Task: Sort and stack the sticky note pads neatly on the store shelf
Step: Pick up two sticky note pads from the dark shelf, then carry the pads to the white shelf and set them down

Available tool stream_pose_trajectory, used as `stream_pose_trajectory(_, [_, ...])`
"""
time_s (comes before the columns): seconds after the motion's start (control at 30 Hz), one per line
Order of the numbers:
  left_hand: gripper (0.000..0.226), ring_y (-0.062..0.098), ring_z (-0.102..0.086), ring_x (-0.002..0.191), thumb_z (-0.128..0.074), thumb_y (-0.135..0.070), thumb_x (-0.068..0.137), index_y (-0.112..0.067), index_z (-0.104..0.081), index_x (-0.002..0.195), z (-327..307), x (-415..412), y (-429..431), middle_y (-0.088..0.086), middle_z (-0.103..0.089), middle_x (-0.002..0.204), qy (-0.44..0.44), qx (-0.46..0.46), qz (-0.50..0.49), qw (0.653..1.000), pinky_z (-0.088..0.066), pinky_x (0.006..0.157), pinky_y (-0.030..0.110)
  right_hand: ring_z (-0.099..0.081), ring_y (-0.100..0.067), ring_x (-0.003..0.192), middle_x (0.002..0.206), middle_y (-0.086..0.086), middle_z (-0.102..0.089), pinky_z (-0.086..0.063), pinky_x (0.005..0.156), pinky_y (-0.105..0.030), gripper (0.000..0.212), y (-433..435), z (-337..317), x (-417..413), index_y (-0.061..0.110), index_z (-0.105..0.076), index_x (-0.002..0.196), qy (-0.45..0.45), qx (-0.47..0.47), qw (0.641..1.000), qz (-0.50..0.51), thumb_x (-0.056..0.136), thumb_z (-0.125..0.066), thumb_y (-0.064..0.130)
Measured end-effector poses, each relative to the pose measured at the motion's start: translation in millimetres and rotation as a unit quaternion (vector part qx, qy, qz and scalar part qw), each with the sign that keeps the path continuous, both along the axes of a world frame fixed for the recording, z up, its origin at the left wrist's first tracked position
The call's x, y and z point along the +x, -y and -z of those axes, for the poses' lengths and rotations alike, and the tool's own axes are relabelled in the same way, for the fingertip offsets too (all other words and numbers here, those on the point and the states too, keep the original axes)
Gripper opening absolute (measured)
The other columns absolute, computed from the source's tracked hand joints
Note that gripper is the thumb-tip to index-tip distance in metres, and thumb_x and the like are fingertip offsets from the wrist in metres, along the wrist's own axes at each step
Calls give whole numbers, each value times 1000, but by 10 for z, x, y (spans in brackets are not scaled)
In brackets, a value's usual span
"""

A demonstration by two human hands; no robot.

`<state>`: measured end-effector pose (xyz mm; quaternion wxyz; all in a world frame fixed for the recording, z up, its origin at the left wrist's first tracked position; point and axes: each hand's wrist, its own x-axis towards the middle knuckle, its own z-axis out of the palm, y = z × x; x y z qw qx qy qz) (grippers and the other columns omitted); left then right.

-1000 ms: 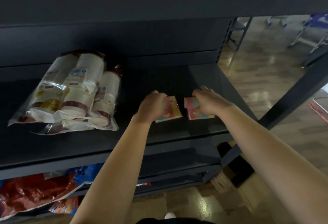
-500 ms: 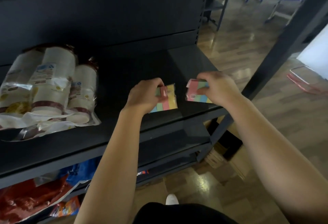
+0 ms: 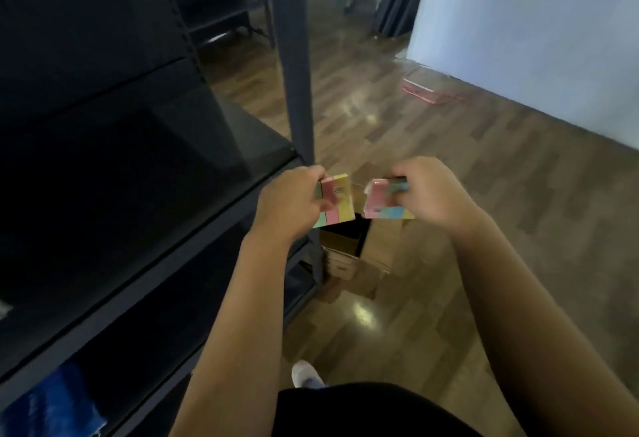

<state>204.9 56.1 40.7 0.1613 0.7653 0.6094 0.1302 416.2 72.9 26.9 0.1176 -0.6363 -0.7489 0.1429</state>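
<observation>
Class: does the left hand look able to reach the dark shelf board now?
Probably yes: the left hand, gripping a sticky note pad, hovers beside the shelf board, with nothing between them.

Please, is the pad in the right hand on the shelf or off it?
Off it: the right hand grips the sticky note pad above the floor, clear of the shelf.

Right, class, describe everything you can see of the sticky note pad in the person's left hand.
The sticky note pad is a small, thick paper block of pastel strips, green, pink and yellow, with a small dark label on the pink. The left hand grips its left edge, hiding part of it. It is held tilted in the air past the front corner of the dark shelf, above the floor, touching nothing else. A narrow gap separates it from the second pad in the right hand.
</observation>
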Motion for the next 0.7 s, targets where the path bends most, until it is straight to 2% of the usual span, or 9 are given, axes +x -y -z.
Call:
stream_pose_trajectory(0.07, [13,19,-55,92,-67,-27,83,-25,-56,89,68,353,57,-6,-61,98,-1,-9,38,999,-48,77,41,-53,-22,72,61,9,-44,-31,59,-27,27,231,29,366,25,-48,60,-4,-15,999,34,73,-69,13])
stream_pose_trajectory(0.13, [13,18,-55,93,-67,-26,83,-25,-56,91,140,711,123,-5,-62,98,0,-15,80,997,-48,77,40,-52,-20,70,62,9,-45,-30,55,-27,23,474,50,712,25,-52,64,-11,-26,997,71,78,-69,18])
stream_pose_trajectory(0.23, [12,19,-55,89,-68,-24,82,-22,-57,88,244,1248,233,-4,-61,93,8,-20,136,990,-44,68,35,-56,-21,75,70,3,-55,-41,61,-30,7,854,113,1226,22,-63,77,-36,-16,988,151,77,-70,19])
stream_pose_trajectory(0.33, [16,19,-55,84,-70,-23,80,-24,-55,82,315,1763,341,-4,-60,89,9,-25,192,981,-41,65,33,-60,-23,81,80,1,-62,-51,72,-38,10,1250,205,1713,23,-67,83,-49,-18,975,218,75,-69,17])
stream_pose_trajectory(0.47, [15,16,-52,80,-69,-21,81,-23,-55,83,373,2488,521,-3,-59,90,18,-20,274,961,-35,63,30,-60,-18,85,85,2,-64,-51,76,-37,11,1803,281,2290,21,-67,86,-68,-16,946,317,76,-69,16])
stream_pose_trajectory(0.6, [11,23,-56,89,-65,-19,82,-20,-55,87,440,3105,621,1,-60,94,9,-28,347,937,-44,68,34,-61,-19,88,87,-1,-67,-51,79,-38,14,2270,300,2719,19,-70,87,-95,-13,914,395,74,-71,15])
stream_pose_trajectory(0.7, [9,22,-54,82,-61,-21,83,-24,-52,82,440,3680,730,-2,-57,88,16,-26,407,913,-38,63,31,-62,-18,86,84,0,-67,-51,78,-38,15,2639,318,3053,20,-69,84,-111,-1,881,460,71,-72,15])
